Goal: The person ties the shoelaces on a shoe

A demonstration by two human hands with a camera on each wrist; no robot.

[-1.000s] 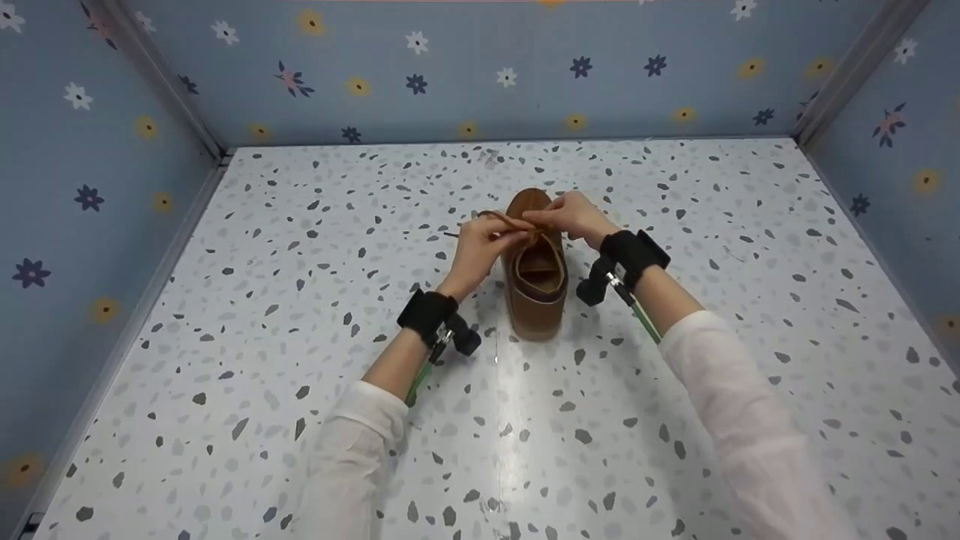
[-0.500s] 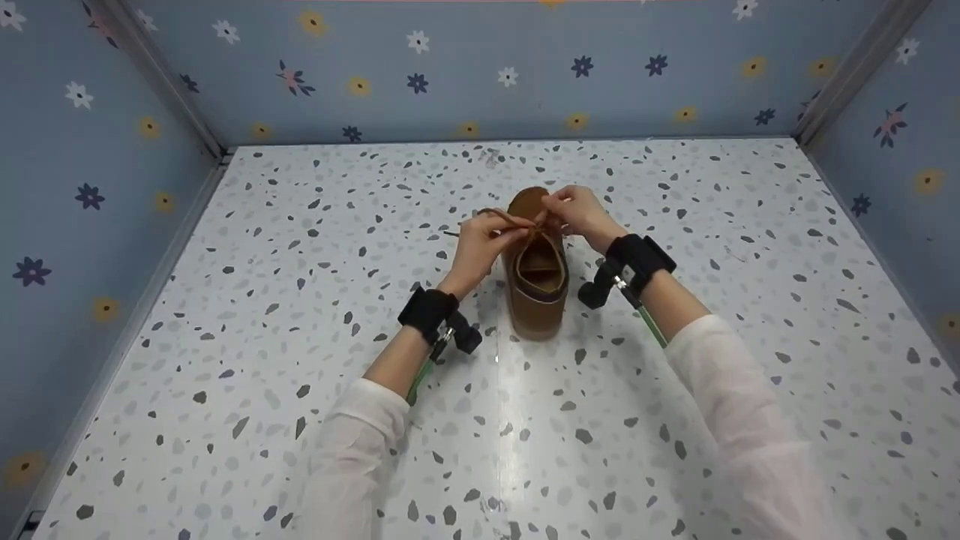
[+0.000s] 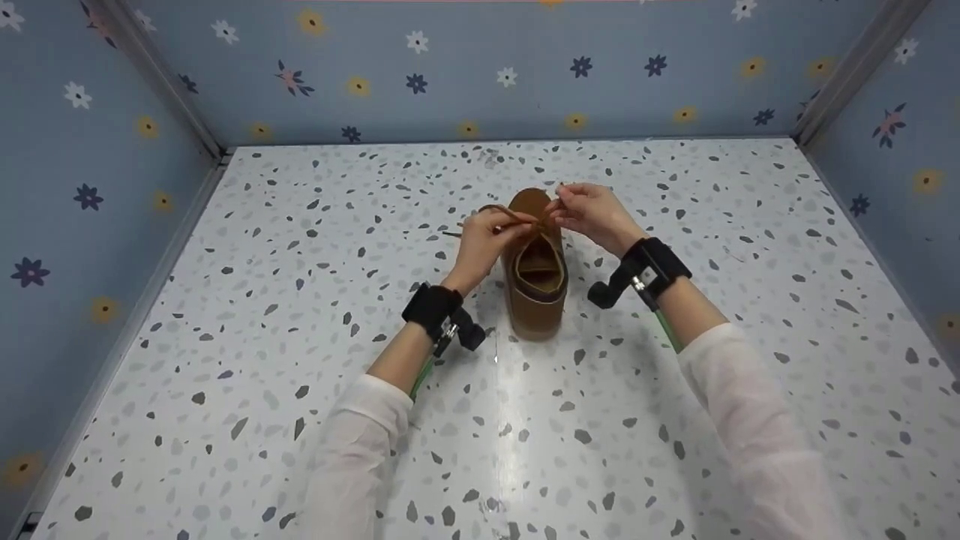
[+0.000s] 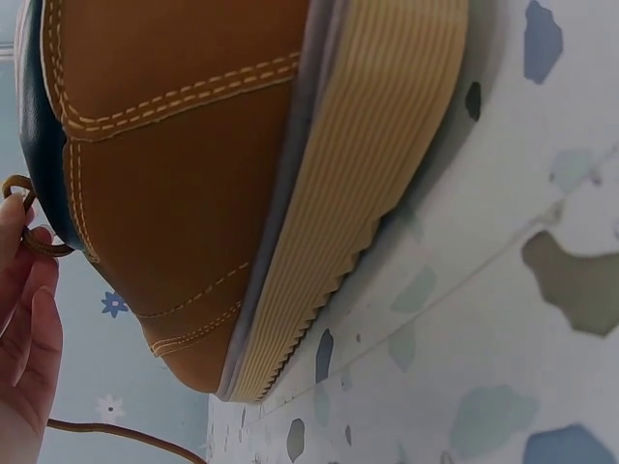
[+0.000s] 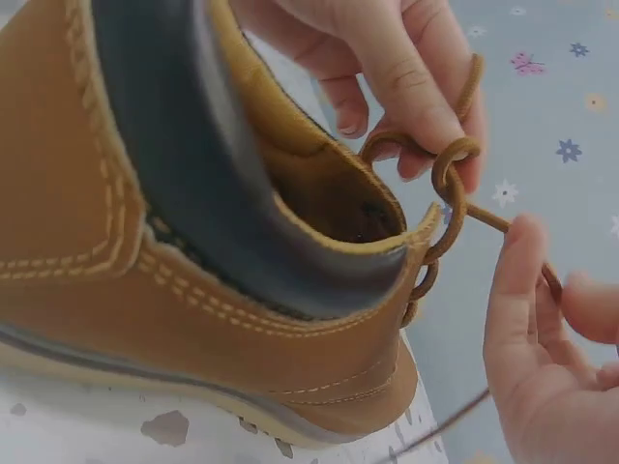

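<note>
A brown leather shoe (image 3: 536,321) stands upright on its sole, toe away from me; its dark padded collar (image 5: 174,126) and ribbed tan sole (image 4: 358,184) show in the wrist views. My left hand (image 3: 480,244) pinches a bend of the brown shoelace (image 5: 455,155) above the shoe's tongue, thumb against index finger. On the other side of the shoe, my right hand (image 3: 596,214) holds a stretch of the same lace between thumb and fingers. The lace runs fairly straight from the left fingertips to the right ones. One lace end trails past the left hand.
The shoe rests on a white speckled surface (image 3: 300,450). Blue flower-print panels (image 3: 480,82) stand at the back and both sides. Each wrist wears a black strap (image 3: 431,309) with a camera and green cable.
My right hand has drawn away from the left one, to the right and slightly back toward me, pulling lace with it. The left hand and shoe have stayed almost still.
</note>
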